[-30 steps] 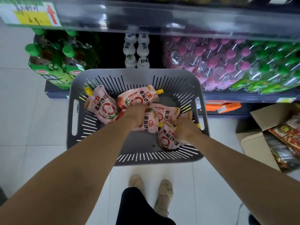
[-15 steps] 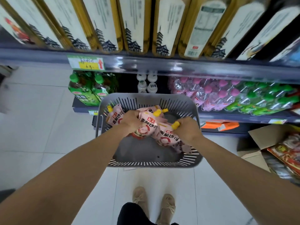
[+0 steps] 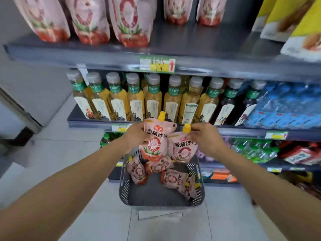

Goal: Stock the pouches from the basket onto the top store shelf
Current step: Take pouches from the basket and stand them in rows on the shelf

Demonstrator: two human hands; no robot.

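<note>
My left hand (image 3: pixel 137 136) grips a pink tomato-sauce pouch (image 3: pixel 156 141) with a yellow cap by its upper left edge. My right hand (image 3: pixel 205 136) pinches a second pink pouch (image 3: pixel 182 150) near its yellow cap. Both pouches hang upright above the grey slotted basket (image 3: pixel 161 197) on the floor, which still holds several more pouches (image 3: pixel 172 178). High above, the top shelf (image 3: pixel 199 44) carries a row of the same pink pouches (image 3: pixel 128 23), with bare shelf to their right.
A shelf of yellow tea bottles (image 3: pixel 152 100) sits right behind my hands. Blue water packs (image 3: pixel 284 105) lie to the right, yellow boxes (image 3: pixel 298 26) at the top right. Lower shelves hold green-capped bottles (image 3: pixel 251 150). White floor tiles spread on the left.
Both hands have lifted a pouch each out of the basket to the height of the tea-bottle shelf. My view has tilted up, bringing the top shelf into sight.
</note>
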